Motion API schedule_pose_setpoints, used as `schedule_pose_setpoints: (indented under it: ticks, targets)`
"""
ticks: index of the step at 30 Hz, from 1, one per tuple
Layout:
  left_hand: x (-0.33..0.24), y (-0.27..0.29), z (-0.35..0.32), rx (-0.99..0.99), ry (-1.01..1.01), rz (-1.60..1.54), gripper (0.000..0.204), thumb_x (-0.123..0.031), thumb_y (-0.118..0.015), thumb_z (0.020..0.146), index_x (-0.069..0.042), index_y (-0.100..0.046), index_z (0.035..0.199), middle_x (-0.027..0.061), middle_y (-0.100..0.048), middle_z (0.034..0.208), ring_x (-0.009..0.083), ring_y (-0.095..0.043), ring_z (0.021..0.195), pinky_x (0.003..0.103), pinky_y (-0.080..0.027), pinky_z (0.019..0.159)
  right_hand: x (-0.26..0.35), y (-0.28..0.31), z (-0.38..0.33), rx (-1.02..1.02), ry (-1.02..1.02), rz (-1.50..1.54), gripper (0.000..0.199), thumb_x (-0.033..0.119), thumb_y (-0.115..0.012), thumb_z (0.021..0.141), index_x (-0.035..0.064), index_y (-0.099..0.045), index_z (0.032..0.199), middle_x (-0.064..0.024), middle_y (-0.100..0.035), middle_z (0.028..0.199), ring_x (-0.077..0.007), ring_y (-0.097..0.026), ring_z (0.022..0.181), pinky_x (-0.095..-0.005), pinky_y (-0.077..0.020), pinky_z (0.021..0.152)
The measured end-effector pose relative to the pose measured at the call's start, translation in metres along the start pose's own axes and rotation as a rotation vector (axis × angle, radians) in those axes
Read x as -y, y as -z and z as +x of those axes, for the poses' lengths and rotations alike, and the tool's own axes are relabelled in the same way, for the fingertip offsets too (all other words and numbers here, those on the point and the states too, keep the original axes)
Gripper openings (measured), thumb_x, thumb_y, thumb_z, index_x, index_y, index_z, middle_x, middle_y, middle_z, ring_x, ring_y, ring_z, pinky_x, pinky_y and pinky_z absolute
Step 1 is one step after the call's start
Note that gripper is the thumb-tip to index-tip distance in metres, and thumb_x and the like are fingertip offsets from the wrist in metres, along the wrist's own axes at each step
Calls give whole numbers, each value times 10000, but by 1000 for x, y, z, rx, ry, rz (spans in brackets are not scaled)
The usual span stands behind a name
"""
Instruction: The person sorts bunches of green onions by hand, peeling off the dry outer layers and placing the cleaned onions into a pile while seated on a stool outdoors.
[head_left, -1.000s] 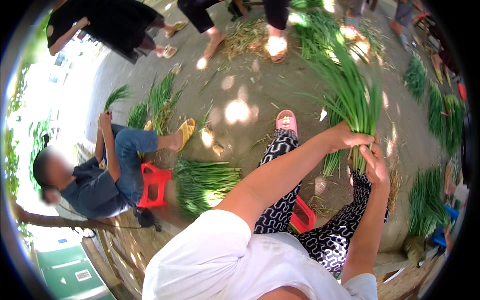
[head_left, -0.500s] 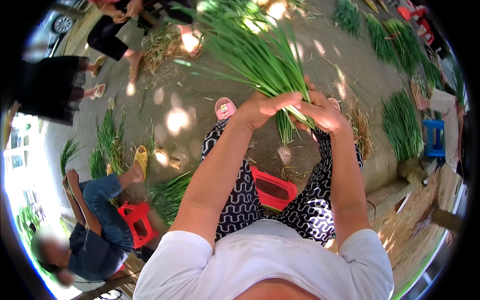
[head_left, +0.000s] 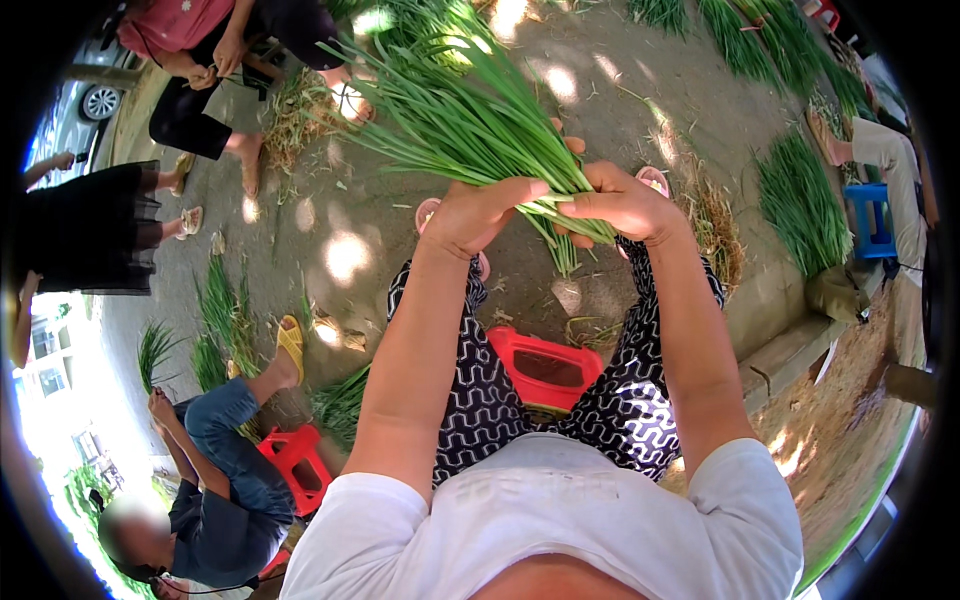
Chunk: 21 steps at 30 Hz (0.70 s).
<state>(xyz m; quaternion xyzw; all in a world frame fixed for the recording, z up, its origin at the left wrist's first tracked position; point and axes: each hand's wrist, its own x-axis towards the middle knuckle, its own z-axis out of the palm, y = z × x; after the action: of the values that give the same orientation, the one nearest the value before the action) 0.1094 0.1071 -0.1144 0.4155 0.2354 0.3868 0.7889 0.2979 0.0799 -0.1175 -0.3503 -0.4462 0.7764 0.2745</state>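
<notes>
A large bunch of long green chives [head_left: 480, 125] lies across both my hands, its leaves fanning away up and to the left. My left hand [head_left: 488, 208] grips the bunch from the left, thumb on top near the pale stem ends. From the right, my right hand [head_left: 630, 205] is closed round the stem ends, its thumb almost meeting the left one. Some fingers are hidden under the leaves. On the ground just beyond my knees, a smaller bundle of chives [head_left: 562, 252] shows partly below the held bunch.
A red plastic stool [head_left: 545, 368] stands between my legs. More chives lie in piles at the right [head_left: 803, 200] and beside my left leg [head_left: 342, 405]. A co-worker [head_left: 225, 510] sits at the left holding chives. Dry trimmings [head_left: 712, 225] and a blue stool [head_left: 870, 220] are on the right.
Both hands have shifted slightly left with the chives, and the bunch's leaves have swung lower and further left. The view has tilted a little.
</notes>
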Motion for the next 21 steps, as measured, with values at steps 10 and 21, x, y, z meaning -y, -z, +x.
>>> schedule_pose_setpoints:
  ticks: [10, 21]
  targets:
    - [-5, 0, -2, 100, 14, -39, 617, -64, -602, 672, -17, -408, 1256, 170, -475, 1241, 258, -511, 1090, 391, -433, 914, -4, 6, -2, -51, -39, 155, 298, 198, -593, 804, -30, -573, 995, -137, -619, 833, -171, -607, 611, -258, -496, 494]
    - [1, 3, -2, 81, 95, 144, 726, -186, -698, 655, -34, -373, 1287, 159, -470, 1246, 251, -504, 1104, 373, -460, 883, -7, -4, 5, 19, 7, 56, 296, 261, -561, 855, -11, -552, 970, -72, -563, 750, -129, -540, 523, -237, -448, 449]
